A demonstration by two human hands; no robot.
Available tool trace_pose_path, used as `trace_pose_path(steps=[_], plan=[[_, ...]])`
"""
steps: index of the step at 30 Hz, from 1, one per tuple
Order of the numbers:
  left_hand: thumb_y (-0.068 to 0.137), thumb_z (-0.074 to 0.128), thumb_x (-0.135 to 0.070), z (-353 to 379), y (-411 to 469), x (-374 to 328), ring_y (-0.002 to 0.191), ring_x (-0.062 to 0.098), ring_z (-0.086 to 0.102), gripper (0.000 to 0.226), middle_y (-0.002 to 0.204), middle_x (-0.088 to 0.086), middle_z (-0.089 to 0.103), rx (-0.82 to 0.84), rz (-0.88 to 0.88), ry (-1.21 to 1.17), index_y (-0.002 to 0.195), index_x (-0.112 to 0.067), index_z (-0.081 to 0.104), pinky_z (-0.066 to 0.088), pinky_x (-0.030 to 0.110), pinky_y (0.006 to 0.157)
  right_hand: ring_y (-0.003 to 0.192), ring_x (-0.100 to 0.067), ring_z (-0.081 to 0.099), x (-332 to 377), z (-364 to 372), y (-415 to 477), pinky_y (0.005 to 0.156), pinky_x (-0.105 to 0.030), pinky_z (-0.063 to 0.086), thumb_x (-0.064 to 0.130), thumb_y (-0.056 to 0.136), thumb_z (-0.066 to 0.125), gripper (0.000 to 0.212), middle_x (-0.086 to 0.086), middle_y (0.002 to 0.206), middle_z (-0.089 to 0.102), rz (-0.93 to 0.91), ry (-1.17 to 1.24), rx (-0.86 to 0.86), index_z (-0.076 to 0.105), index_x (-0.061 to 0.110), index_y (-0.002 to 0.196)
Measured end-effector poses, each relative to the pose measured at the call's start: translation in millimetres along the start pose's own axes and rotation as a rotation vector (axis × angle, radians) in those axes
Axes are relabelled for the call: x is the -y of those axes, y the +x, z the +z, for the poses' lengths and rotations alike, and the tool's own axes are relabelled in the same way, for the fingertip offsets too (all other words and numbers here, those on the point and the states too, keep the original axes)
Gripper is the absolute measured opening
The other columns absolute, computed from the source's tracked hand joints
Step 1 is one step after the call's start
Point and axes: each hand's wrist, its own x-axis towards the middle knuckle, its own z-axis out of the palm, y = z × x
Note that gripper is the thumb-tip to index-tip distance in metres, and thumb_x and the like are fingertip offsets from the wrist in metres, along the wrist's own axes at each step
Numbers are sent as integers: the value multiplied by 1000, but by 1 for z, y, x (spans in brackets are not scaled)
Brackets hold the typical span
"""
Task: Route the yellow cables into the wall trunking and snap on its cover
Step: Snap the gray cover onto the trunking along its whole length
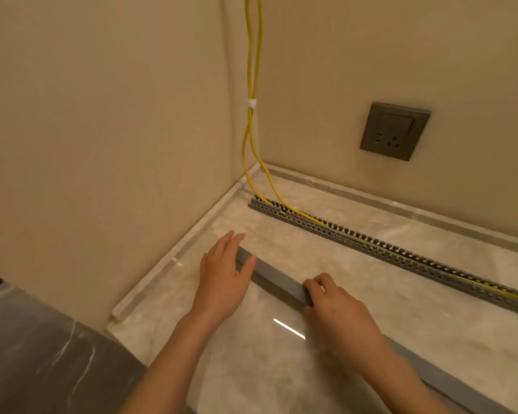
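Observation:
Two yellow cables [253, 55] hang down the wall corner, bound by a white tie [252, 103], and run into the grey slotted trunking [380, 248] lying on the marble floor along the back wall. The grey cover strip [277, 279] lies on the floor nearer to me, parallel to the trunking. My left hand [226, 273] rests with fingers apart over the cover's far left end, thumb touching it. My right hand [335, 303] grips the cover a little further right, fingers curled over its top.
A dark grey wall socket [394, 130] sits on the back wall above the trunking. A pale stone skirting [192, 234] lines both walls. A dark grey marbled slab [42, 363] fills the bottom left.

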Motion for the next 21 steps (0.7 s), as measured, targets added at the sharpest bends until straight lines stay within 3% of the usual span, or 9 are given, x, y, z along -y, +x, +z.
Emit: trace_pose_path(steps=[3, 5, 7, 11, 14, 17, 21], plan=[[93, 52, -28, -6, 55, -3, 134, 19, 34, 55, 150, 5, 33, -34, -37, -147, 143, -14, 34, 24, 28, 111, 94, -20, 56, -1, -1, 16, 70, -33, 49, 22, 88, 52, 47, 1, 126, 35, 96, 15, -92, 34, 23, 131], [93, 53, -27, -9, 92, -8, 132, 21, 39, 57, 148, 8, 36, -18, -81, -280, 144, -11, 33, 26, 27, 110, 100, -21, 55, 1, 2, 26, 76, -33, 48, 24, 88, 49, 48, 0, 127, 42, 141, 10, -170, 36, 23, 134], [92, 54, -27, -11, 125, -12, 131, 21, 40, 57, 146, 10, 40, 13, -137, -402, 142, -9, 33, 30, 31, 110, 97, -23, 57, 8, 5, 36, 75, -34, 48, 32, 91, 46, 41, -2, 116, 57, 185, -15, -224, 46, 20, 130], [89, 59, -29, -11, 177, -9, 132, 20, 38, 64, 149, 7, 36, 113, -187, -517, 143, -12, 30, 30, 27, 100, 66, -23, 63, 16, 20, 59, 54, -30, 51, 32, 79, 71, 32, -5, 80, 68, 237, -160, -446, 69, 9, 101], [82, 67, -34, -4, 203, -7, 128, 22, 44, 66, 141, 4, 45, 176, -171, -565, 138, -13, 39, 35, 28, 99, 65, -23, 62, 17, 26, 74, 55, -28, 49, 33, 87, 51, 34, -6, 80, 67, 242, -302, -550, 69, 7, 101], [73, 76, -37, 3, 213, -14, 121, 20, 49, 73, 134, 3, 51, 138, -170, -602, 133, -14, 41, 39, 29, 97, 62, -21, 62, 13, 27, 81, 50, -27, 47, 32, 89, 44, 39, -6, 81, 67, 219, -384, -568, 68, 6, 106], [71, 78, -32, 12, 227, -13, 94, 21, 63, 42, 101, 5, 69, 63, -213, -601, 103, -16, 58, 50, 34, 88, 54, -17, 59, -1, 19, 78, 41, -24, 44, 35, 91, 44, 41, -2, 78, 67, 95, -473, -496, 66, 9, 114]])
